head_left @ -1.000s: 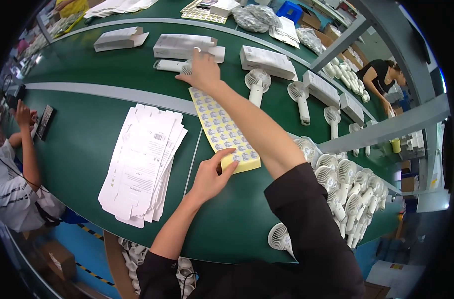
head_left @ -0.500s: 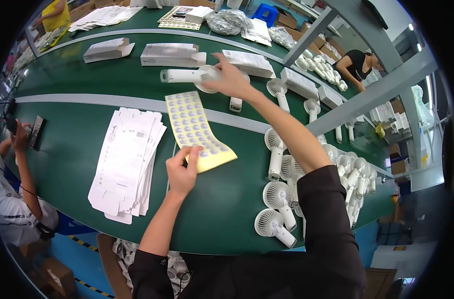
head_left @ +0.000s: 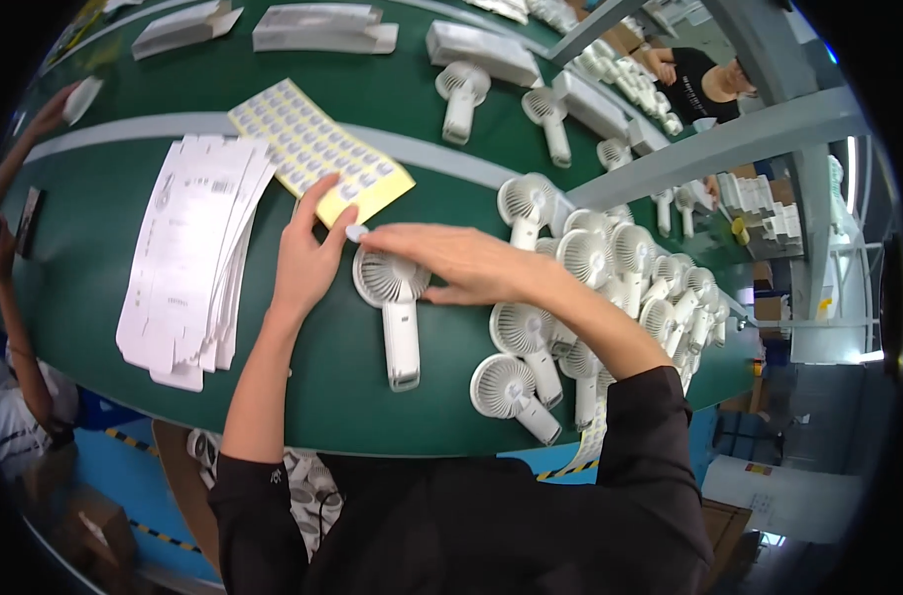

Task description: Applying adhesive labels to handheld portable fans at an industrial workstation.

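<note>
A white handheld fan (head_left: pixel 403 347) lies in front of me, its round grille head away from me and its handle toward me. My right hand (head_left: pixel 466 263) reaches over the top of that head, fingers at its far rim and thumb at its right side. At those fingertips is a small pale disc (head_left: pixel 356 233); what fixes it there I cannot make out. My left hand (head_left: pixel 309 253) rests beside it, thumb and forefinger apart on the near end of a yellow-backed sticker sheet (head_left: pixel 322 149). The sheet lies on the green table (head_left: pixel 337 397).
Flattened white cartons (head_left: pixel 188 248) are stacked on the left. More fans (head_left: pixel 630 258) crowd the right side near a grey frame post (head_left: pixel 719 144). White boxes (head_left: pixel 322 28) stand farther back. Another person's hand (head_left: pixel 50 114) is at far left; a person in black (head_left: pixel 694 84) is at far right.
My right hand has brought a fan from the far side of the table down in front of me. The sheet has shifted and lies flatter, and my hands have come together. The whole view has moved.
</note>
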`<state>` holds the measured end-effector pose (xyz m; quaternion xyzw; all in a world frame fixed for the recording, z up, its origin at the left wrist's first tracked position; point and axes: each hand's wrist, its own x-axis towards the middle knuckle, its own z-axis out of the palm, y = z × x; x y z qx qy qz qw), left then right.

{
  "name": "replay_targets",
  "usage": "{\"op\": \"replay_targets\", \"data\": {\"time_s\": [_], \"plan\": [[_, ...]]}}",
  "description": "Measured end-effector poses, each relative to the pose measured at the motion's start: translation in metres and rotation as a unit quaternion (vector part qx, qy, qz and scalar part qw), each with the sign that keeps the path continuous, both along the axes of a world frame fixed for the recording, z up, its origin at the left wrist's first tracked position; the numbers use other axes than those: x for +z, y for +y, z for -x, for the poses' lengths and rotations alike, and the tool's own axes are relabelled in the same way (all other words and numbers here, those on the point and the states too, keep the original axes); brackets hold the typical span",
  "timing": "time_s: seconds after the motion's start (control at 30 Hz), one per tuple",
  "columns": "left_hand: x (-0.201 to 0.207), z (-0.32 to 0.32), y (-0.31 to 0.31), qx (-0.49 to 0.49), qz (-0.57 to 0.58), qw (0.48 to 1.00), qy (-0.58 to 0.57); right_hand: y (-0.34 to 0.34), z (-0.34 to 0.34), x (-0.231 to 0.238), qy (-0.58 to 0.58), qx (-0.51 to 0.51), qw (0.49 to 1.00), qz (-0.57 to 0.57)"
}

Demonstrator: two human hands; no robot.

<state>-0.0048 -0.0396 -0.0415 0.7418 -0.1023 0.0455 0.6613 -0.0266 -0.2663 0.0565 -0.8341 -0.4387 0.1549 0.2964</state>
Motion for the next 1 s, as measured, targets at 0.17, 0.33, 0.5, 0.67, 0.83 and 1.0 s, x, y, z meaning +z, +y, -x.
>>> {"op": "replay_targets", "data": {"time_s": [0.17,0.33,0.5,0.67,0.83,1.0], "plan": [[0.001,0.003,0.002,-0.037,-0.020,0.999,0.011,-0.003,0.008,-0.006,-0.093,-0.042,0.995,0.009],[0.005,0.006,0.000,-0.059,-0.092,0.994,-0.025,0.010,0.035,-0.019,-0.039,-0.286,0.942,-0.171],[0.003,0.014,-0.009,-0.069,-0.186,0.976,-0.086,0.026,0.050,-0.040,0.066,-0.426,0.879,-0.201],[0.004,0.021,-0.014,-0.091,-0.180,0.973,-0.109,0.025,0.051,-0.047,0.096,-0.438,0.870,-0.206],[0.004,0.018,-0.009,-0.105,-0.159,0.975,-0.115,0.030,0.050,-0.047,0.046,-0.419,0.891,-0.171],[0.005,0.016,-0.006,-0.152,-0.186,0.970,-0.048,0.030,0.048,-0.044,0.049,-0.419,0.892,-0.163]]}}
